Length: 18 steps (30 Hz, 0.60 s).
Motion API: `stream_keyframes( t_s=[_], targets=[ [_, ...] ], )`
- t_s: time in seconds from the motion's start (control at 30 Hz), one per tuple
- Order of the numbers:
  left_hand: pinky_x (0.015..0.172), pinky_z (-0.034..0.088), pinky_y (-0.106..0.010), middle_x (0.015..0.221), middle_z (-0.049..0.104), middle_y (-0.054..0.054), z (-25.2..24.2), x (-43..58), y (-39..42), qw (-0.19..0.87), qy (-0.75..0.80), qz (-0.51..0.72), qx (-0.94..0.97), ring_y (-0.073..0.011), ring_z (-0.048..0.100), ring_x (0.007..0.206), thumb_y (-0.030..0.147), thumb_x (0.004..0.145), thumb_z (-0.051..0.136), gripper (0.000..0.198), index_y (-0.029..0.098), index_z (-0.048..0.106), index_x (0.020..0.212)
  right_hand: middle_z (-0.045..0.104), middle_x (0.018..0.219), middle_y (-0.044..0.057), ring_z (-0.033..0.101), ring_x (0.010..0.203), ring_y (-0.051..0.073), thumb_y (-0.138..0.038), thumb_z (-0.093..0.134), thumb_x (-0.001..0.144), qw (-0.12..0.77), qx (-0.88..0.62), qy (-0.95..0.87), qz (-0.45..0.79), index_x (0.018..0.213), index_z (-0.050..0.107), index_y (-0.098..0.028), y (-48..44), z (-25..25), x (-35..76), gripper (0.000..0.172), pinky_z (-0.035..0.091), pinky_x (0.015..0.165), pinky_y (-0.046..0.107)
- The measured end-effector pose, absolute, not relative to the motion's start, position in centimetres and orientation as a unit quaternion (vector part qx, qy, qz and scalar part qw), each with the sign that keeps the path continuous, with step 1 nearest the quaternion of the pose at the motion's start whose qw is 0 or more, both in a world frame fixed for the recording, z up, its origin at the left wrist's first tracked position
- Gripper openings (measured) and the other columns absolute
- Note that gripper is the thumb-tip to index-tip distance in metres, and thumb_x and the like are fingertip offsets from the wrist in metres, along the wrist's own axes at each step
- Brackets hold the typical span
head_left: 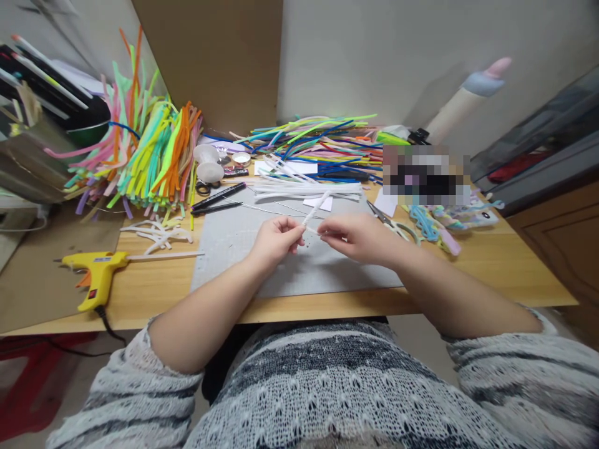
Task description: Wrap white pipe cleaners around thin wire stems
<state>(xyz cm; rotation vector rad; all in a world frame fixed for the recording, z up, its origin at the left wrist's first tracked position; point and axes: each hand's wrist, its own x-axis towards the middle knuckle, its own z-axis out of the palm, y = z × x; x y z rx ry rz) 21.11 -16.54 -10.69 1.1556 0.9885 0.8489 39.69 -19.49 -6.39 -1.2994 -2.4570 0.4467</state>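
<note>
Above the grey mat (234,268), my left hand (279,238) pinches a white pipe cleaner (318,207) between thumb and fingers. The upper part of the pipe cleaner slants up to the right and looks wound or doubled. A short end of it runs across to my right hand (353,238), whose fingertips close on that end. Behind both hands lies a bundle of white pipe cleaners (304,191), with thin wires on the mat nearby. Just right of my right hand are scissors (393,224) with pale handles.
A yellow glue gun (100,268) with a cord lies at left, near short white pipe cleaner pieces (159,236). Bunches of coloured pipe cleaners (154,156) stand behind. Black markers (218,198) and white spools (209,163) sit mid-left. Colourful fuzzy pieces (430,227) lie at right.
</note>
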Motion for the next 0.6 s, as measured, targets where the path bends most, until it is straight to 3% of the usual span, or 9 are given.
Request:
stream_keyframes(
  t_s=[0.13,0.23,0.43,0.6],
  targets=[
    [0.039,0.032,-0.017,0.049,0.058,0.002,-11.1,21.1,-16.9,0.606,0.422,0.368,0.564,-0.0051,0.045,0.037,0.025,0.07,0.063,0.015,0.014,0.054,0.066,0.065,0.074,0.005,0.051,0.065,0.014,-0.017,0.045,0.085,0.072,-0.396,-0.916,0.0,0.078,0.064,-0.017,-19.9,-4.1,38.6,0.02,0.024,0.055,0.025],
    [0.04,0.034,-0.017,0.05,0.058,0.002,-11.3,21.1,-17.2,0.596,0.407,0.342,0.602,-0.0047,0.047,0.038,0.025,0.07,0.063,0.016,0.013,0.056,0.064,0.064,0.07,0.004,0.049,0.062,0.012,-0.016,0.046,0.084,0.019,-0.341,-0.94,-0.007,0.074,0.065,-0.018,-18.9,-2.1,37.8,0.022,0.02,0.053,0.025],
    [0.039,0.036,-0.016,0.053,0.062,0.001,-10.4,20.9,-17.9,0.686,0.334,0.282,0.581,-0.0038,0.047,0.037,0.029,0.069,0.066,0.019,0.013,0.058,0.065,0.063,0.068,-0.002,0.049,0.06,0.008,-0.028,0.058,0.079,-0.023,-0.306,-0.935,0.181,0.079,0.069,-0.021,-13.8,0.9,38.1,0.013,0.029,0.057,0.023],
    [0.035,0.032,-0.016,0.052,0.062,0.002,-9.4,20.6,-18.2,0.742,0.297,0.266,0.539,-0.0041,0.047,0.033,0.031,0.066,0.07,0.022,0.013,0.057,0.066,0.061,0.061,-0.003,0.049,0.057,0.007,-0.039,0.067,0.072,-0.011,-0.293,-0.878,0.379,0.078,0.07,-0.017,-10.9,-1.3,38.6,0.023,0.034,0.057,0.021]
  ],
)
